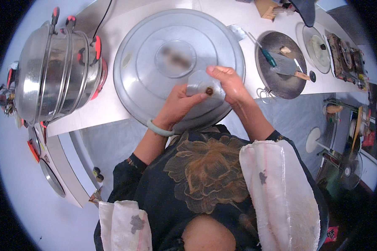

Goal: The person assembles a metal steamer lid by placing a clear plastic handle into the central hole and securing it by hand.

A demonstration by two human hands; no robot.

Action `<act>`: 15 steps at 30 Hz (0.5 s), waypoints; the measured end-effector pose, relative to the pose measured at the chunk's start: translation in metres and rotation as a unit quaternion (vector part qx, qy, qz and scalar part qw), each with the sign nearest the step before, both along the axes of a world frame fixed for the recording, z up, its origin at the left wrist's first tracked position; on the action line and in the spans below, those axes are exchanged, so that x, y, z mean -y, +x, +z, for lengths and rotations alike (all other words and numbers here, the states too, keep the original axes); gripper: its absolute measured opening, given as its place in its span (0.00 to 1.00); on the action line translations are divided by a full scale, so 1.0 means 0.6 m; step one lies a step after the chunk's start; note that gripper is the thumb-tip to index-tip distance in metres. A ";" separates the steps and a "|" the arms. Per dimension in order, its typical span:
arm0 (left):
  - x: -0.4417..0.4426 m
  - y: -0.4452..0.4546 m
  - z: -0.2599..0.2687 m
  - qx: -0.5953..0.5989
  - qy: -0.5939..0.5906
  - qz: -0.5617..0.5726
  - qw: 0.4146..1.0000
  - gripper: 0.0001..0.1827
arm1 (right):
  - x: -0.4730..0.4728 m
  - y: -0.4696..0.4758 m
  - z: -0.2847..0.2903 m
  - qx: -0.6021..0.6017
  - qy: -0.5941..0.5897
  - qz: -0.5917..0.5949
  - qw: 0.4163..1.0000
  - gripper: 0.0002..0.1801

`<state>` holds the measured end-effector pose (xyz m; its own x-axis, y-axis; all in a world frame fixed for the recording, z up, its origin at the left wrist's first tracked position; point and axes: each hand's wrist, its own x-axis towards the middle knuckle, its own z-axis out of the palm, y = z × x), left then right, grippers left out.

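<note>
My left hand (pixel 180 102) and my right hand (pixel 231 84) hold a thin, pale, round sheet (pixel 198 79) between them, its material not certain. A small dark brown lump (pixel 209 91) shows on the sheet, with my left thumb at its edge. My right thumb and fingers grip the sheet's right side; my left palm is partly hidden. Beneath both hands is a large, round grey metal tray or lid (pixel 144 91) with ringed ridges, reaching past the counter's front edge. The marks at its middle are blurred.
A tiered steel steamer (pixel 58 75) with red-and-black handles stands left on the white counter (pixel 110 109). At right, a dark pan (pixel 270 44) holds a green-handled tool (pixel 268 58) and a wooden-handled flat blade (pixel 284 66). Beyond lie a knobbed lid (pixel 316 51) and a stove (pixel 341 58).
</note>
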<state>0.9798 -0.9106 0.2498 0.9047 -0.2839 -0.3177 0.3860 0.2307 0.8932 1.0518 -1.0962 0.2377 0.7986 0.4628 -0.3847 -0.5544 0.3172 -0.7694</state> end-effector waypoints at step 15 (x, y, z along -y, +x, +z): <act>0.022 -0.043 -0.033 0.280 0.496 0.133 0.811 0.48 | -0.029 -0.013 -0.060 -0.012 -0.025 -0.101 0.995 0.20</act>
